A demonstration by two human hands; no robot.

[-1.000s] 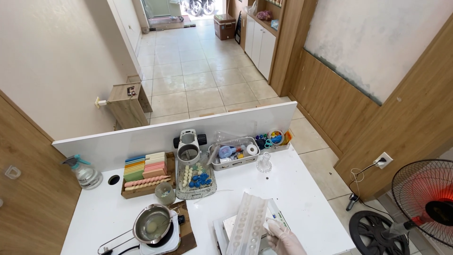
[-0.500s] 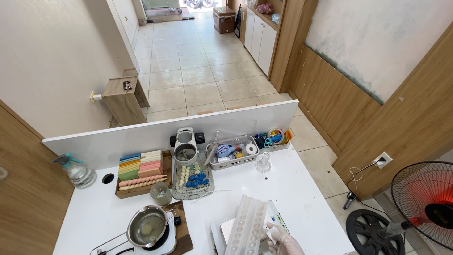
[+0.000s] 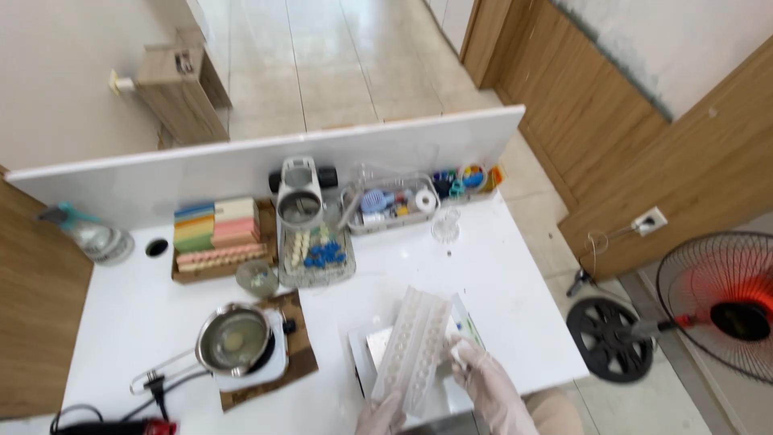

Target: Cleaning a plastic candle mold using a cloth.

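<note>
Both my hands wear pale gloves at the table's near edge. My right hand (image 3: 483,379) grips the right side of a translucent white mould tray (image 3: 412,346) with rows of round cavities. Only the fingers of my left hand (image 3: 380,415) show at the bottom edge, holding the tray's near end. The tray is tilted above a stack of flat sheets and a small scale-like plate (image 3: 378,348) on the white table (image 3: 515,282).
A metal pot (image 3: 233,340) sits on a small hotplate at front left. Behind are a box of coloured blocks (image 3: 216,235), a clear tray of small blue items (image 3: 318,254), a basket of bits (image 3: 390,205), a spray bottle (image 3: 88,238). A red fan (image 3: 721,310) stands at right.
The view has dipped and drawn closer to the table. My left hand has come into view at the tray's near end; the tray stays held in about the same place.
</note>
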